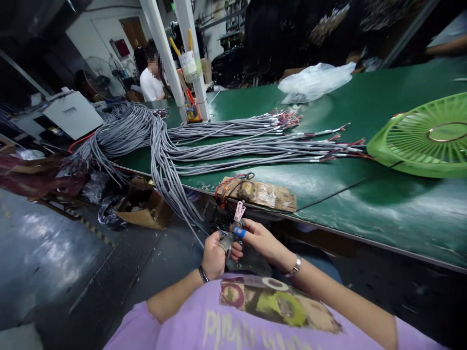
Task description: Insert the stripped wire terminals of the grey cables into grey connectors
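Observation:
My left hand (214,256) is closed around the end of a grey cable, with thin stripped wires poking out above the fist. Grey tape wraps its thumb. Close beside it, my right hand (263,242) pinches at the wire ends, a blue wrap (239,232) on one digit; what lies between its fingertips is too small to make out. Just above the fingers stands a pink clip (240,211) at the table edge. A thick bundle of grey cables (162,165) hangs over the edge to the left of my hands.
On the green table (383,214) lie more grey cables (255,148) with bare coloured ends. A wooden board (266,193) with wires sits at the edge. A green fan (430,136) stands right, a plastic bag (315,80) behind. Across the table is a person (150,85). A cardboard box (146,214) stands below.

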The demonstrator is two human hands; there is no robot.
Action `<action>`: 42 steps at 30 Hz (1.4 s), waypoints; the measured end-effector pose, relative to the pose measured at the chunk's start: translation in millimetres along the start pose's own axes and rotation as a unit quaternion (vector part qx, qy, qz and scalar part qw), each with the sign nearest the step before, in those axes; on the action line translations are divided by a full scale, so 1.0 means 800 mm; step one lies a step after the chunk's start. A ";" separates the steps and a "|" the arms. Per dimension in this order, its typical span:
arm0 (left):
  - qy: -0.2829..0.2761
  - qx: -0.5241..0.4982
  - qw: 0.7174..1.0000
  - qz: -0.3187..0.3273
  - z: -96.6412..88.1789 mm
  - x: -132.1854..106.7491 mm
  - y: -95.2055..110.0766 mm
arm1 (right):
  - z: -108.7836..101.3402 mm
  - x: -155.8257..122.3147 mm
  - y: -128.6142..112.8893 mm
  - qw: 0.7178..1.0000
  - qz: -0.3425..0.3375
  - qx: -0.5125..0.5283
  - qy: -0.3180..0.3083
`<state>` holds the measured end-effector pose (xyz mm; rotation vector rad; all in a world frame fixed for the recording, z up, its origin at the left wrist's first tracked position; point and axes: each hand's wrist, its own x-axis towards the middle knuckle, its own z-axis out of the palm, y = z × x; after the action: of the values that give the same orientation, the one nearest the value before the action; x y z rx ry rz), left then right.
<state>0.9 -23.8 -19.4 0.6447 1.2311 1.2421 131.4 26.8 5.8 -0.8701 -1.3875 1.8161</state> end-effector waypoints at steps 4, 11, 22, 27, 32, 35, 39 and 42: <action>-0.024 0.028 0.999 -0.015 0.001 0.001 -0.001 | 0.007 0.003 0.004 1.000 0.002 0.027 -0.016; -0.080 0.068 0.992 -0.069 0.002 0.001 -0.004 | -0.002 0.010 0.016 0.996 -0.014 -0.018 0.090; -0.038 0.005 0.999 -0.012 -0.001 0.001 -0.005 | -0.005 -0.008 0.030 0.999 0.006 0.020 0.041; -0.046 0.047 0.998 -0.014 -0.002 0.000 -0.009 | -0.003 0.001 0.024 0.999 0.020 -0.025 0.021; -0.051 0.071 0.996 -0.013 -0.002 -0.001 -0.010 | 0.001 -0.001 0.021 0.999 0.018 -0.029 0.028; -0.039 0.060 0.997 -0.006 -0.001 -0.001 -0.009 | 0.007 -0.005 0.021 0.998 0.012 -0.003 0.054; -0.023 0.042 0.999 0.002 0.000 -0.002 -0.008 | 0.014 -0.007 0.020 0.996 0.020 0.062 0.066; -0.020 0.034 0.999 0.003 -0.001 -0.002 -0.007 | 0.016 -0.008 0.017 0.992 0.037 0.114 0.046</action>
<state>2.6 -26.9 -24.4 0.7194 1.2428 1.1905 122.3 11.9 -4.3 -0.8833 -1.0786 1.9210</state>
